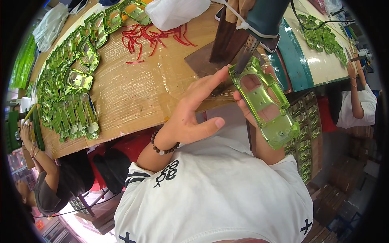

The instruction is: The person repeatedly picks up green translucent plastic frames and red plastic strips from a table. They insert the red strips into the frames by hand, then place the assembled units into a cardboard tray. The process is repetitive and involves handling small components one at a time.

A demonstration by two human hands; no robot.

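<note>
My right hand grips a green see-through plastic frame, shaped like a toy car body, from behind and below. Much of that hand is hidden by the frame. The frame is tilted, with its far end right under the metal nozzle of a dark green hot-air gun. My left hand is open, its fingers stretched toward the frame's far left corner and its thumb apart. The fingertips are at that corner; whether they touch it I cannot tell.
Many matching green frames lie in rows at the left. Red plastic strips are scattered near a white bag. A dark plate lies beneath the gun. More frames stand in a tray at lower right. Co-workers sit at both sides.
</note>
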